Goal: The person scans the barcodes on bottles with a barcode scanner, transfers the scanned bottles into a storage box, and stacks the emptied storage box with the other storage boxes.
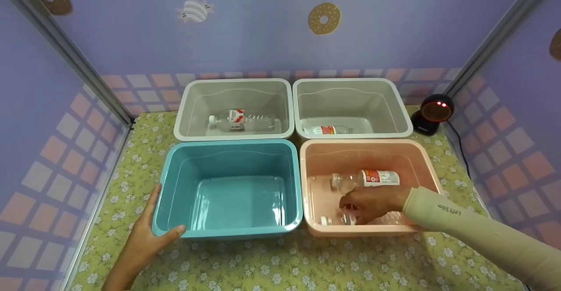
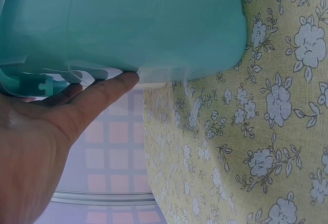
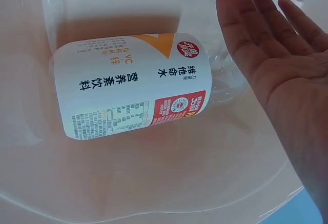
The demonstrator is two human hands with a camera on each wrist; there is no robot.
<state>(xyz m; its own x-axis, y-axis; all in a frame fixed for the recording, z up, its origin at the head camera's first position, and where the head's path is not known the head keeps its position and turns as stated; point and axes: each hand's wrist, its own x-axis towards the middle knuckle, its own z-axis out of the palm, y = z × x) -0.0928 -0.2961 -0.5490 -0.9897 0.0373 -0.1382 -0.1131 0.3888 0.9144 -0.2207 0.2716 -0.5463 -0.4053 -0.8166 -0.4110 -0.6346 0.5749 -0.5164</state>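
My left hand (image 1: 149,232) rests at the near left corner of the turquoise tub (image 1: 168,194), touching its outside. In the left wrist view an extended finger (image 2: 105,90) lies against the tub's outer side. Inside the peach tub (image 1: 372,228), my right hand (image 1: 372,201) reaches over the nearer clear plastic bottle (image 1: 331,221); its fingers (image 3: 256,29) are at the bottle's edge in the right wrist view, only loosely bent. That bottle lies on its side, partly hidden by the hand. Behind it lies another plastic bottle (image 1: 381,177) with a white, red and orange label.
Two light grey tubs stand behind: the left tub (image 1: 179,124) holds a lying bottle (image 1: 236,119), the right tub (image 1: 401,115) another bottle (image 1: 326,129). A black scanner (image 1: 434,111) with red lights stands at right. Flowered cloth (image 1: 263,264) covers the table; purple walls (image 1: 263,1) enclose it.
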